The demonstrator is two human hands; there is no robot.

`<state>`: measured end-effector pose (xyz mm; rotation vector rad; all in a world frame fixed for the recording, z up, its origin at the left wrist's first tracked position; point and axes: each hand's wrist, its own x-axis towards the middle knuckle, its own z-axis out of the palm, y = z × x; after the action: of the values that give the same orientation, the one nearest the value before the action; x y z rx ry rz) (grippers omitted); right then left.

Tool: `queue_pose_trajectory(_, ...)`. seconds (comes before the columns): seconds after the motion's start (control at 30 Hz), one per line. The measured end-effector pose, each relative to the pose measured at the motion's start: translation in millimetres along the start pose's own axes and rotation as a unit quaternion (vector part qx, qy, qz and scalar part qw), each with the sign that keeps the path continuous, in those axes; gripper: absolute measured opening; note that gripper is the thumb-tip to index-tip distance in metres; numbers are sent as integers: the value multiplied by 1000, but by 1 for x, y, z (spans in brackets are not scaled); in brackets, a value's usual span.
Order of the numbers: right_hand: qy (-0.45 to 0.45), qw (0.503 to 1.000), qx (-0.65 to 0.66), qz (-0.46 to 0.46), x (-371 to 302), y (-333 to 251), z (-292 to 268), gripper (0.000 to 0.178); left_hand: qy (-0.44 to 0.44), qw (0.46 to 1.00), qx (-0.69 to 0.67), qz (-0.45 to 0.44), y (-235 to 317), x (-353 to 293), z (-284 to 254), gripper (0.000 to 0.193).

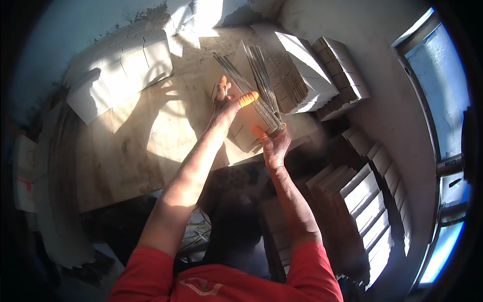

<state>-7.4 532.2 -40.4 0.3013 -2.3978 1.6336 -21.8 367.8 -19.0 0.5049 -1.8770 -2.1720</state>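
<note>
A bundle of flat cardboard sheets (243, 76) stands on edge, tilted, over the right part of the wooden table, its layered edges facing up. My left hand (227, 103) is closed on the bundle's left side, the thumb in an orange finger cover lying over the top edges. At the near end, my right hand (275, 144) grips the lower corner, with an orange cover on its thumb too. A second group of sheets (262, 75) leans close along the right of the bundle. The fingertips beneath the cardboard are hidden.
The wooden table (115, 168) carries a long stack of pale cardboard (121, 65) at the back left. More cardboard stacks (297, 70) stand to the right of the bundle, by the wall. Bundled sheets (365, 211) are piled lower right, near a window (437, 95).
</note>
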Motion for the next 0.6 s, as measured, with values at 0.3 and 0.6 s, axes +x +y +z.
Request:
queue_pose_trajectory(0.3,-143,973,182,-16,-15,-5,12,83,91,977,189,24,6,17,9,125)
queue_pose_trajectory(0.6,-268,925,245,109,54,-9,6,81,15,994,71,77,-25,17,-8,92)
